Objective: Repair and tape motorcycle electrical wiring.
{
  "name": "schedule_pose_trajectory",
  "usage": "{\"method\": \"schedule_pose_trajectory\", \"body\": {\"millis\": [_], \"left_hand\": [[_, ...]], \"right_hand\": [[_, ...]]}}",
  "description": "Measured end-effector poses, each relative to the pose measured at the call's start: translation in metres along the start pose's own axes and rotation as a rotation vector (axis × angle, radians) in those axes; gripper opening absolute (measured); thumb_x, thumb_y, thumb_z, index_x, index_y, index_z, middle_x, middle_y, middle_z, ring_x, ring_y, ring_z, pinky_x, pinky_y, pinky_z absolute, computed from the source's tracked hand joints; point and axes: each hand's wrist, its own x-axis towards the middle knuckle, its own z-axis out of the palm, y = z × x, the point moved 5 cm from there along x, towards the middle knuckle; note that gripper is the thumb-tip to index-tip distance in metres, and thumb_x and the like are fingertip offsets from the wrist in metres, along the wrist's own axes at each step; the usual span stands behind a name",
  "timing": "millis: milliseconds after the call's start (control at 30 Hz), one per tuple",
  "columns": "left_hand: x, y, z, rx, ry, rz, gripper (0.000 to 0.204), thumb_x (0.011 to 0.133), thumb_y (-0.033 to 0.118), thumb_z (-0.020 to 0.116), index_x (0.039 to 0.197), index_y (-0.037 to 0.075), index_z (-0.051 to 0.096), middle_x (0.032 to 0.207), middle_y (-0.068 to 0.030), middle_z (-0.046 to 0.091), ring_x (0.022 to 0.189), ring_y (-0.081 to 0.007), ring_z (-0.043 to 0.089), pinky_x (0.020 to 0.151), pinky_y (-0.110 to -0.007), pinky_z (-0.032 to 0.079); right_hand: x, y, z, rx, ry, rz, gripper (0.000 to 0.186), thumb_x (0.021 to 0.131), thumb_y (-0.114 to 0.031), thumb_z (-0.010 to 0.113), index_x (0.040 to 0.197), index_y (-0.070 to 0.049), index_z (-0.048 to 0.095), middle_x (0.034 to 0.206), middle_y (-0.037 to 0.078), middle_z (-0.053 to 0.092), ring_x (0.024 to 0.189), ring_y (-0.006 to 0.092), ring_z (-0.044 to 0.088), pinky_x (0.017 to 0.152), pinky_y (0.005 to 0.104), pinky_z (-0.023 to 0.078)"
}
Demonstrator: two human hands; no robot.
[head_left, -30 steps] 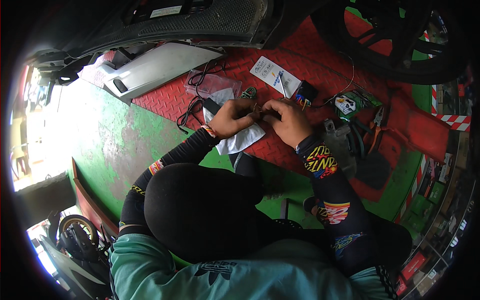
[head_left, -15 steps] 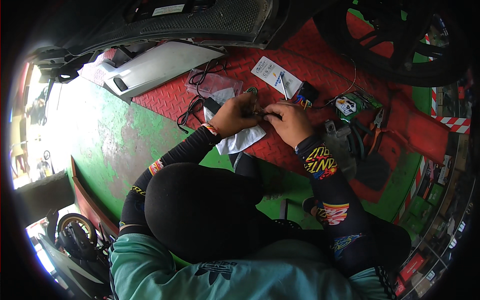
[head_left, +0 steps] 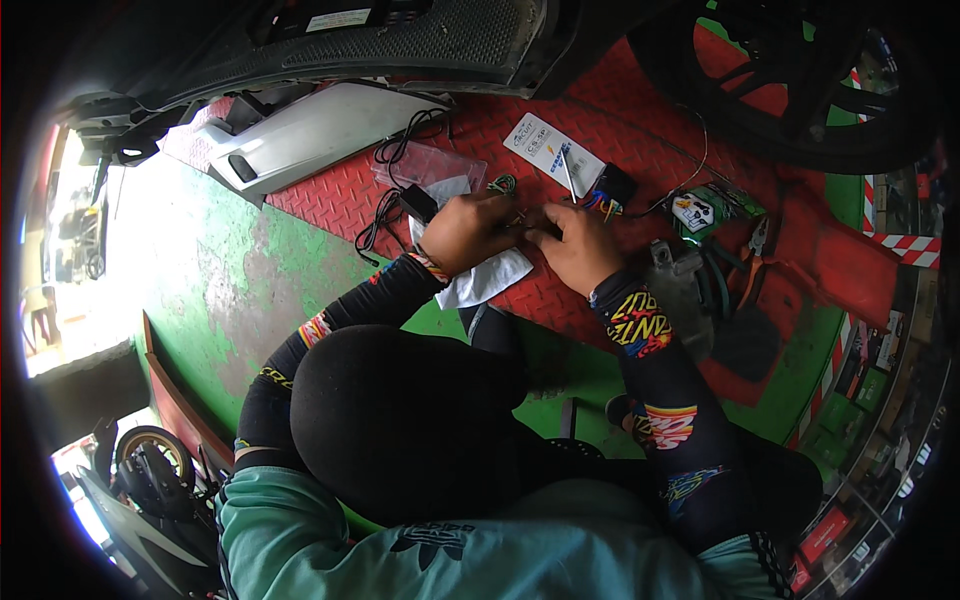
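Over the red tread-plate ramp (head_left: 350,170), my two hands meet with fingertips close together. My left hand (head_left: 468,235) is closed in a pinch on thin wires (head_left: 503,184), whose greenish coil sticks out beyond its fingers. My right hand (head_left: 580,250) pinches at the thin wire ends between the hands; the exact tips are too small to make out. Just beyond my right hand lie a black box-shaped module (head_left: 614,184) with coloured wires and a pale, slim tool (head_left: 569,175). A white cloth (head_left: 490,280) lies partly under my left hand.
A white and blue card (head_left: 540,145), a clear plastic case (head_left: 455,165) and a black cable with a small box (head_left: 418,204) lie beyond. Orange-handled pliers (head_left: 752,262) and a clear container (head_left: 680,285) are at right. A motorcycle wheel (head_left: 800,90) and white body panel (head_left: 320,130) stand behind.
My left hand has turned slightly, its knuckles now facing up more, and the wire coil shows more beyond it. My right hand has barely moved.
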Motion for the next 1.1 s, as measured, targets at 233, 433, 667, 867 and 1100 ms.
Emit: {"method": "schedule_pose_trajectory", "body": {"millis": [233,433,667,867,1100], "left_hand": [[-0.007,0.009,0.003,0.121,0.120,0.183,0.028,0.076,0.015,0.083,0.097,0.005,0.067,0.093,-0.0111,0.065,0.075,-0.0330,0.069,0.064,-0.043,0.055],[-0.005,0.010,0.000,0.056,0.132,0.104,0.028,0.078,0.013,0.081,0.098,0.003,0.066,0.086,-0.0125,0.066,0.074,-0.0345,0.069,0.062,-0.042,0.055],[-0.006,-0.011,0.009,-0.228,-0.127,-0.161,0.023,0.083,0.011,0.077,0.099,-0.001,0.065,0.078,-0.0093,0.067,0.066,-0.0176,0.066,0.062,-0.034,0.052],[-0.011,-0.017,0.010,-0.549,-0.123,-0.347,0.032,0.087,0.012,0.078,0.112,-0.006,0.069,0.093,-0.0083,0.074,0.083,-0.0111,0.068,0.075,-0.030,0.055],[-0.013,-0.013,0.006,-0.628,-0.125,-0.355,0.028,0.089,0.011,0.076,0.111,-0.004,0.069,0.090,-0.0047,0.072,0.082,-0.0084,0.066,0.073,-0.028,0.053]], "right_hand": [[-0.006,-0.009,0.001,-0.128,0.120,-0.137,0.018,0.089,-0.015,0.073,0.093,0.001,0.065,0.088,0.018,0.068,0.089,0.0391,0.067,0.076,0.0469,0.052],[-0.007,-0.015,-0.005,-0.067,0.161,-0.185,0.011,0.085,-0.009,0.074,0.089,0.000,0.068,0.087,0.015,0.070,0.091,0.0358,0.067,0.080,0.0458,0.053],[-0.004,-0.013,-0.006,0.015,0.167,-0.293,0.008,0.082,-0.006,0.078,0.087,-0.003,0.073,0.088,0.010,0.073,0.092,0.0292,0.068,0.081,0.0404,0.054],[-0.005,-0.016,-0.007,-0.018,0.174,-0.297,0.007,0.081,-0.006,0.078,0.086,-0.004,0.074,0.088,0.009,0.073,0.091,0.0282,0.067,0.081,0.0400,0.054],[-0.001,-0.013,-0.007,-0.022,0.179,-0.345,0.006,0.079,-0.003,0.076,0.085,-0.004,0.075,0.086,0.008,0.074,0.090,0.0274,0.068,0.081,0.0394,0.054]]}}
